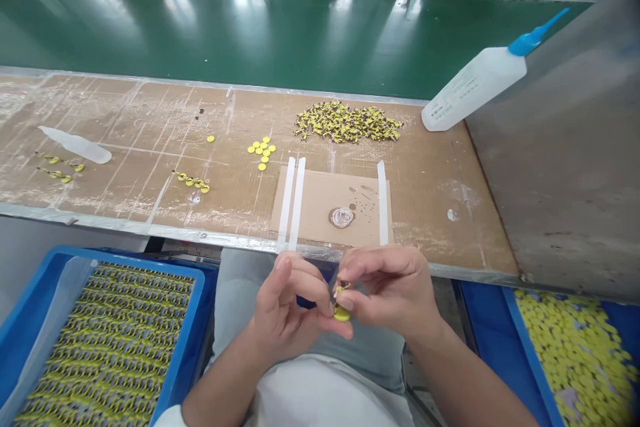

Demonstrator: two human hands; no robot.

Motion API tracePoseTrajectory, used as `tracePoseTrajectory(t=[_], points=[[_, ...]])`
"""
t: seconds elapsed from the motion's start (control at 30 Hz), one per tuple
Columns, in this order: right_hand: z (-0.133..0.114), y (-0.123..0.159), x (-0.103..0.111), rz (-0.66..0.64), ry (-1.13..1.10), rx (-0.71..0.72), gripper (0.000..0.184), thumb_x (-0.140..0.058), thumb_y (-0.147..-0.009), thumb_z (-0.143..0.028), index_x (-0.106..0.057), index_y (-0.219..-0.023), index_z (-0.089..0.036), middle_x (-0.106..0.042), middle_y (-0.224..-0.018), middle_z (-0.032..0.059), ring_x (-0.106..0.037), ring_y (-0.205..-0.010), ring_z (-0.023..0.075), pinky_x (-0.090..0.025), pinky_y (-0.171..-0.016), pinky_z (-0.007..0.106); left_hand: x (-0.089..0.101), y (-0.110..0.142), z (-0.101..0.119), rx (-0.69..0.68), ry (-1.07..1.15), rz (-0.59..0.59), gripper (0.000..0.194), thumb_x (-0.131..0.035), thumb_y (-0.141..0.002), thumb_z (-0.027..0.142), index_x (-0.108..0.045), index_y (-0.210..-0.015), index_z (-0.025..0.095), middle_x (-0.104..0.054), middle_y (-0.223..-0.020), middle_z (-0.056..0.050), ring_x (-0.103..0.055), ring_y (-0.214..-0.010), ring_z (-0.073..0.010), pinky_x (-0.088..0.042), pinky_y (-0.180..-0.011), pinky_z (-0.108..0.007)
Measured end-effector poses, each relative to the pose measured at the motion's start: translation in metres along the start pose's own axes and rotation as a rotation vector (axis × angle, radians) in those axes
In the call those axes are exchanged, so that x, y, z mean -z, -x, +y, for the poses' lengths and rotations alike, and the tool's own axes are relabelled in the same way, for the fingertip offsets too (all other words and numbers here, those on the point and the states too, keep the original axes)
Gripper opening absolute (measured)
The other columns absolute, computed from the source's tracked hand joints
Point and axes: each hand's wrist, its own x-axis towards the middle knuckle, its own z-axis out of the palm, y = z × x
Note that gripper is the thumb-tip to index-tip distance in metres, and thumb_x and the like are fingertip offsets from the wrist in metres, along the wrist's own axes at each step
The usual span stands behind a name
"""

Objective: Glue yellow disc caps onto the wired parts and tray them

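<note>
Above my lap, just in front of the table edge, my two hands meet. My left hand (295, 303) is closed, its fingertips pinching a small round yellow disc (342, 314). Between the thumb and forefinger of my right hand (395, 287) is a tiny yellow-and-black figure (343, 285), upright and against the disc's top; fingers partly cover both. Beyond my hands, a cardboard sheet (320, 203) held by white tape strips carries a whitish round blob (342, 217). Farther back lies a heap of yellow-and-black figures (350, 122), with loose yellow discs (263, 149) to its left.
Figures on discs stand in a short row (193, 181) and a left group (60, 167). A blue tray (200, 280) at lower left holds many more. Yellow discs (575, 347) fill a bin at lower right. A white bottle (473, 90) leans by a metal panel (565, 167).
</note>
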Motion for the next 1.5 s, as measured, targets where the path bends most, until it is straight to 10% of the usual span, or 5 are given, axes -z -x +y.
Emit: tracePoseTrajectory(t=[0.6,0.93,1.5], points=[[-0.001,-0.001,0.002,-0.006,-0.003,-0.047,0.014,-0.088,-0.069,-0.015,-0.078,-0.079,-0.018,-0.071,-0.065,0.0053,-0.064,-0.052,0.0159,-0.052,-0.048,0.023,0.006,-0.001,-0.001,-0.02,-0.054,-0.049,0.104,-0.086,-0.076,0.021,-0.024,-0.158,0.025,-0.07,-0.074,0.006,-0.06,-0.068,-0.0116,-0.048,-0.071,-0.027],[-0.005,0.001,-0.005,0.081,-0.061,-0.191,0.017,-0.09,-0.071,-0.02,-0.078,-0.084,-0.019,-0.073,-0.069,0.0052,-0.069,-0.058,0.0164,-0.058,-0.054,0.021,-0.009,-0.003,-0.003,0.142,0.162,0.154,0.085,-0.083,-0.08,0.033,-0.039,-0.153,0.027,-0.059,-0.067,0.007,-0.055,-0.063,-0.0097,-0.05,-0.067,-0.023],[-0.036,-0.006,0.014,-0.361,0.649,0.326,0.006,-0.065,-0.097,-0.019,-0.069,-0.095,-0.023,-0.073,-0.081,0.003,-0.071,-0.071,0.0154,-0.059,-0.067,0.02,-0.022,0.011,-0.013,0.253,0.383,0.219,0.096,-0.088,-0.072,0.039,-0.038,-0.153,0.024,-0.061,-0.064,0.006,-0.056,-0.062,-0.0103,-0.051,-0.066,-0.021]])
